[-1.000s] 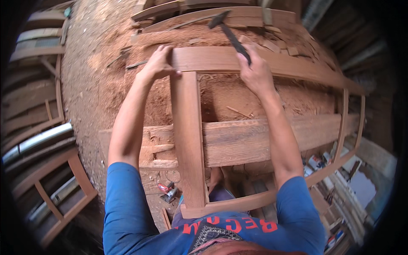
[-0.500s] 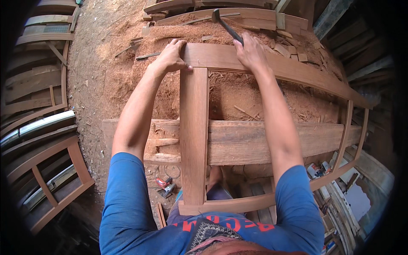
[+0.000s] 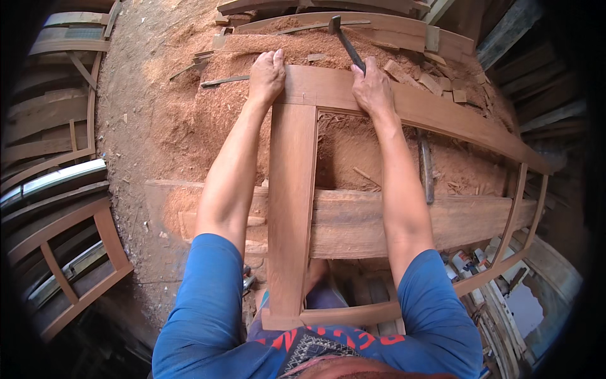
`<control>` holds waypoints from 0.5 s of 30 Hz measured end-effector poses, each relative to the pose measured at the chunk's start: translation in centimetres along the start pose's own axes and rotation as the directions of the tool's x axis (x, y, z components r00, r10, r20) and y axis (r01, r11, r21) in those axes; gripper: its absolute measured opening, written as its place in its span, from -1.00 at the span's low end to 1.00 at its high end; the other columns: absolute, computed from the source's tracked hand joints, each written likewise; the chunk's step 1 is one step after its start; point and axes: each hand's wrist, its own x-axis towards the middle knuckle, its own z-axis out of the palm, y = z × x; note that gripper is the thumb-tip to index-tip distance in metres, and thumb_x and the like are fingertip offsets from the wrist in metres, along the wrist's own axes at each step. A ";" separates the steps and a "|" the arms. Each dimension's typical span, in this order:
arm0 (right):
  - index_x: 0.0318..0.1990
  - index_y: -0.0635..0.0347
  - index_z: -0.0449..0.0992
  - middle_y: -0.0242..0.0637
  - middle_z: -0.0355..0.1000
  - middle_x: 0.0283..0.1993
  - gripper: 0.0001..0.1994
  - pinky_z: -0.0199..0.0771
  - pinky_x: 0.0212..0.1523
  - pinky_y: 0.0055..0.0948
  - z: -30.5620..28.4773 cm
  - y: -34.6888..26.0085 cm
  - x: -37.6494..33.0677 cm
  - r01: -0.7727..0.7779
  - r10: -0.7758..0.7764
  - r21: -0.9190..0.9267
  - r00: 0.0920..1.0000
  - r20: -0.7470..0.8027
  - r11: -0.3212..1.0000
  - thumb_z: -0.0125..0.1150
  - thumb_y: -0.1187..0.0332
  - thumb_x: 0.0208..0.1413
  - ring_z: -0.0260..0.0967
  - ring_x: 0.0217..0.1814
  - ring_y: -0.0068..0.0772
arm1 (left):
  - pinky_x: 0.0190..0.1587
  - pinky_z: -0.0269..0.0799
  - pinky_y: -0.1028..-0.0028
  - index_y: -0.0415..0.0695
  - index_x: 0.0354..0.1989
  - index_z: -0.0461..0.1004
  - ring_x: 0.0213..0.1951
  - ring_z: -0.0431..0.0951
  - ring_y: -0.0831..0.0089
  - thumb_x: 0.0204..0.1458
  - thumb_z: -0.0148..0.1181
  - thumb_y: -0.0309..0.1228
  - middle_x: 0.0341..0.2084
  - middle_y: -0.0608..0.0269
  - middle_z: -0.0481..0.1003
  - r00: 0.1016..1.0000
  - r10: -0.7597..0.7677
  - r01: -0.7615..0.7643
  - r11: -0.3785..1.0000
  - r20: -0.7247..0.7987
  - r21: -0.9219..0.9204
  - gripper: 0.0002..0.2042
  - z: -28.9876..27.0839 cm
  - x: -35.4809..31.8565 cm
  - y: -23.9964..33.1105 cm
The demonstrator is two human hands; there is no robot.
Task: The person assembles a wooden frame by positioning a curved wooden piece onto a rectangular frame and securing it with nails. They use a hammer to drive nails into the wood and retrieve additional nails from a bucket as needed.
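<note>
Partly hidden hammer [image 3: 346, 42], right hand [image 3: 374, 90] gripping

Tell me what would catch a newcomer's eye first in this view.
The reddish wooden frame in the middle, its top rail running right. The left hand lies flat on its top left corner; the right hand rests on the rail, gripping a dark hammer that points away. Sawdust heaps behind and left.

Sawdust [image 3: 170, 120] heaped over the ground, stacked curved frames [image 3: 57, 208] at left, wide plank [image 3: 391, 221] laid crosswise, chisel [image 3: 427, 170] on the shavings, wood offcuts [image 3: 435, 76] at upper right, small cans [image 3: 464, 262] low at right
</note>
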 end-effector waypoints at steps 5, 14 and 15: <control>-0.01 0.28 0.40 0.32 0.57 -0.22 -0.68 0.46 0.01 0.23 0.0 0.6 0.3 0.037 -0.037 0.010 0.999 -0.021 0.999 0.01 0.15 0.41 0.54 -0.04 0.41 | -0.08 0.38 0.08 -0.28 -0.30 0.45 -0.21 0.49 -0.12 0.42 0.00 -0.14 -0.31 -0.13 0.47 0.997 0.072 -0.072 0.997 0.003 0.012 -0.60 0.3 0.3 -0.9; 0.15 0.14 0.41 0.08 0.57 -0.32 -0.75 0.51 -0.50 -0.05 -5.1 -3.5 -9.5 -0.032 0.028 0.268 0.999 0.020 0.963 -0.02 0.26 0.47 0.58 -0.43 -0.07 | -0.13 0.37 0.14 -0.30 -0.35 0.38 -0.27 0.46 -0.01 0.40 0.04 -0.17 -0.35 -0.08 0.42 0.998 0.056 -0.056 0.998 -0.005 -0.043 -0.61 0.3 -0.1 -1.0; 0.24 0.09 0.40 0.05 0.58 -0.28 -0.71 0.51 -0.56 -0.11 -4.7 -3.2 -11.0 -0.028 0.011 0.274 0.998 0.064 0.961 -0.02 0.27 0.47 0.57 -0.46 -0.17 | -0.13 0.37 0.14 -0.30 -0.35 0.38 -0.27 0.46 -0.01 0.40 0.04 -0.18 -0.35 -0.08 0.43 0.999 0.051 -0.052 0.997 -0.009 -0.049 -0.61 0.3 -0.1 -0.9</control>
